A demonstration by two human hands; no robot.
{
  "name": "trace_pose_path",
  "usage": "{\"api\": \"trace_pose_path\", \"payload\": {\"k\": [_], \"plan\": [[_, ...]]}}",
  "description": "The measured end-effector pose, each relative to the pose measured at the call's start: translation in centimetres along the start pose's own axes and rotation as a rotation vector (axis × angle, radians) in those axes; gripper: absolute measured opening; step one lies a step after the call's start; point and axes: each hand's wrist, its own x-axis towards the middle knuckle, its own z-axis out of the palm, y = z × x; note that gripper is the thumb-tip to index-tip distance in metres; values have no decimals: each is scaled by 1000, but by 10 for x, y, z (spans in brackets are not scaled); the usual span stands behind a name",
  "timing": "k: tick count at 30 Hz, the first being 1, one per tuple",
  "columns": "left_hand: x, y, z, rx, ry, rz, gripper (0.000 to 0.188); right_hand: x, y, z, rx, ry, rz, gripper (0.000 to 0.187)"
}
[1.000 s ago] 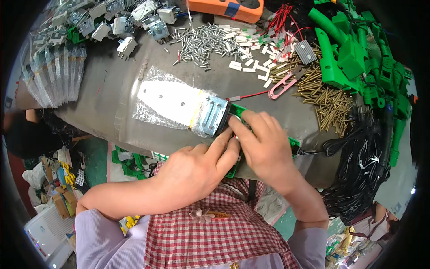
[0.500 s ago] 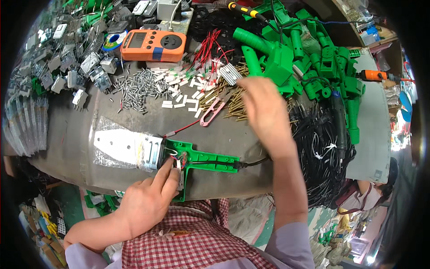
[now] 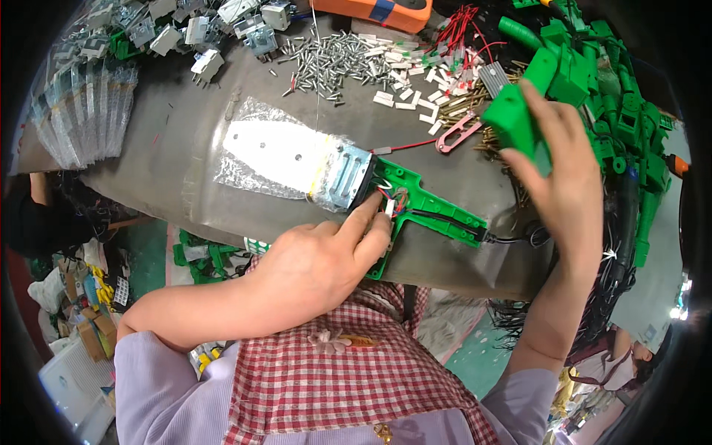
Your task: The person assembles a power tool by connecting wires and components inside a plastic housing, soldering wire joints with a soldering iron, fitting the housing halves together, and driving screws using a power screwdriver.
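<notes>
A green handle shell half (image 3: 437,215) lies open on the table with thin wires (image 3: 393,199) in its wide end. A shiny flat metal plate (image 3: 267,152) in clear film joins that end, and a black cord leaves the narrow end. My left hand (image 3: 315,259) reaches over the shell's near side, its fingertips pressed on the wires; its thumb is hidden. My right hand (image 3: 567,174) grips a second green shell piece (image 3: 515,119) between thumb and fingers, in front of the green pile. Near it lie pink-handled snips (image 3: 458,133) and a grey finned metal block (image 3: 493,78).
Loose screws (image 3: 334,63), white sleeves (image 3: 426,100) and red wires (image 3: 460,26) cover the far middle. An orange meter (image 3: 378,11) sits behind them. Green shells (image 3: 619,96) heap at the right. Film-wrapped plates (image 3: 85,115) fan out at the left. Another person (image 3: 615,363) is at far right.
My right hand has taken hold of a green shell piece and brought it away from the pile. The whole view has shifted, so the table sits farther right. My left fingers stay on the wires.
</notes>
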Motion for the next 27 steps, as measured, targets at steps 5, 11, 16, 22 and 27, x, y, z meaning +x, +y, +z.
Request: {"api": "trace_pose_path", "payload": {"k": [5, 11, 16, 22, 27], "plan": [[1, 1, 0, -15, -2, 16, 42, -7, 15, 39, 20, -108, 119, 45], [1, 1, 0, -37, -2, 14, 44, 6, 49, 26, -307, -16, -223, 41], [1, 1, 2, -16, 8, 18, 46, 17, 58, 26, -253, -185, -238, 53], [2, 1, -1, -52, -48, -3, 49, -20, 51, 15, 155, 181, 98, 45], [2, 2, -3, -38, -69, -44, 52, -59, 26, 23, 1424, 58, 209, 38]]}}
